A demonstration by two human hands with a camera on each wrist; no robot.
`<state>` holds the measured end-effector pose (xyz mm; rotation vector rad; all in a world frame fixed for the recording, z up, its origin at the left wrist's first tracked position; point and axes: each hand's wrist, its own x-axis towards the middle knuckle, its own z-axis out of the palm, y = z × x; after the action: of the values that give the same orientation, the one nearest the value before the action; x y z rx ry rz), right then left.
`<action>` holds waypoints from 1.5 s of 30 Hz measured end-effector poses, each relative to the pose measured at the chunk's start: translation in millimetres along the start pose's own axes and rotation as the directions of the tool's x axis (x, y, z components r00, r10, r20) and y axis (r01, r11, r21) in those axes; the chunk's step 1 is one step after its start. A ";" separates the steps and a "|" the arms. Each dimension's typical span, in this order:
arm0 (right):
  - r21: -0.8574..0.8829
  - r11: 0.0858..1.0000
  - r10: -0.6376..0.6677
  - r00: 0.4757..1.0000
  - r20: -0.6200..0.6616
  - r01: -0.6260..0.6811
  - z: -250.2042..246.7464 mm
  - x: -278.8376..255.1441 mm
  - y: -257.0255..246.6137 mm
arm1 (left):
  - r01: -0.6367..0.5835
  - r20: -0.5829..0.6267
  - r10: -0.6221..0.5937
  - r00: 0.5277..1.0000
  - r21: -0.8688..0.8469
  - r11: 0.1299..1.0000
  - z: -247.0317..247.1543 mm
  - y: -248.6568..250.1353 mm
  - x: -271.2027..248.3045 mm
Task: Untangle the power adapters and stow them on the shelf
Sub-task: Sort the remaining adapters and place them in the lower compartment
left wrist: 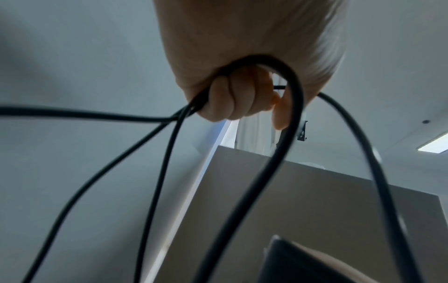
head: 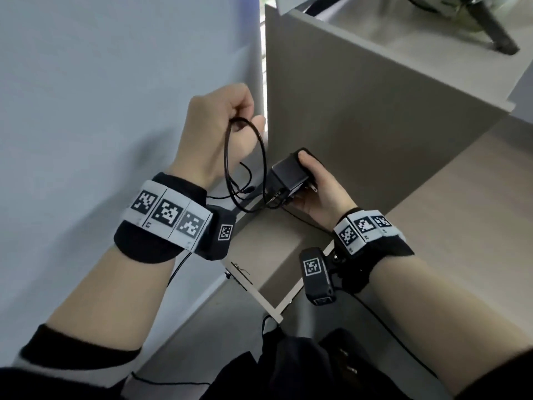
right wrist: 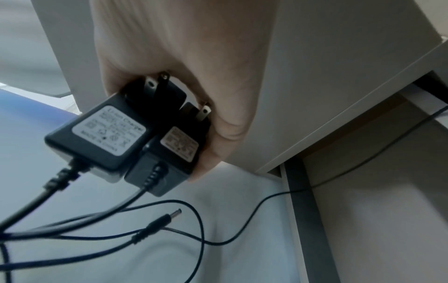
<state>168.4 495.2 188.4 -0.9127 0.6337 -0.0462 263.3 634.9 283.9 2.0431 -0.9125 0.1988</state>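
The right hand (right wrist: 184,63) is gripping both power adapters (right wrist: 126,141) side by side, fingers curled round the bodies with prongs toward the palm, probably to anchor them while the leads are sorted. At about ten o'clock from them, the left hand (head: 219,131) is fisting round gathered loops of cable (head: 245,166), lifting them clear. The shelf (head: 432,197) is waiting at three o'clock.

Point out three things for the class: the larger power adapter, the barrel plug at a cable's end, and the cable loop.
larger power adapter (right wrist: 109,132), right wrist view, on its white label.
barrel plug (right wrist: 167,218), right wrist view, on its black sleeve.
cable loop (head: 264,157), head view, on its right arc.
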 end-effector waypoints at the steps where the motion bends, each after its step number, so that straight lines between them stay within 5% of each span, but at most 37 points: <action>1: 0.013 1.000 0.008 1.000 0.003 -0.008 2.0 2.2 1.8 | -0.025 -0.040 0.026 0.999 0.028 0.999 -5.2 0.4 1.0; 4: 0.068 0.997 0.032 0.999 0.011 -0.032 12.1 4.3 4.3 | -0.147 -0.161 0.163 0.973 0.109 0.983 -25.6 0.1 7.3; 7: 0.044 0.999 0.019 1.000 0.014 -0.019 22.4 7.6 0.5 | -0.194 -0.155 0.215 0.964 0.143 0.971 -29.8 -1.4 11.2; 13: -0.077 0.995 -0.069 0.997 -0.037 0.066 22.8 16.1 -6.7 | 0.063 -0.042 -0.072 0.997 -0.196 0.979 12.1 -19.8 1.6; 16: -0.316 0.933 -0.209 0.973 -0.094 0.170 20.2 21.4 -5.6 | 0.235 0.075 -0.223 0.972 -0.286 0.929 37.5 -36.5 -6.5; 18: -0.575 0.766 -0.390 0.919 -0.057 0.289 16.6 21.9 -7.9 | 0.310 0.120 -0.288 0.950 -0.253 0.917 56.9 -51.7 -12.5; 20: -0.782 0.476 -0.540 0.836 0.101 0.403 12.3 18.2 -13.9 | 0.357 0.176 -0.331 0.927 -0.141 0.923 75.5 -66.9 -22.7; 23: -0.869 0.071 -0.571 0.734 0.368 0.490 5.8 11.9 -25.6 | 0.416 0.292 -0.388 0.874 -0.040 0.908 104.0 -92.7 -41.4; 27: -0.852 -0.145 -0.505 0.703 0.501 0.503 -9.8 7.4 -36.1 | 0.547 0.521 -0.434 0.735 -0.079 0.833 154.1 -130.9 -58.4; 32: -0.825 -0.205 -0.449 0.698 0.558 0.527 -28.9 2.7 -37.4 | 0.669 0.602 -0.471 0.645 -0.147 0.728 188.5 -124.2 -29.2; 36: -0.827 -0.170 -0.432 0.713 0.552 0.536 -53.8 4.7 -21.1 | 0.784 0.621 -0.484 0.616 -0.428 0.449 184.7 -95.6 11.0; 39: -0.821 -0.186 -0.394 0.724 0.565 0.540 -69.8 12.4 -1.4 | 0.840 0.637 -0.559 0.531 -0.481 0.249 175.3 -90.8 6.8; 41: -0.807 -0.203 -0.329 0.738 0.589 0.554 -72.3 20.6 13.0 | 0.867 0.610 -0.624 0.488 -0.423 0.264 175.0 -104.1 -10.5; 45: -0.755 -0.287 -0.134 0.755 0.642 0.590 -69.1 37.4 41.7 | 0.872 0.584 -0.669 0.460 -0.153 0.466 165.6 -130.7 -43.6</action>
<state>153.0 460.2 108.1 -2.7100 -0.2151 0.0266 288.6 577.5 77.8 1.8672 -0.0875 -0.9822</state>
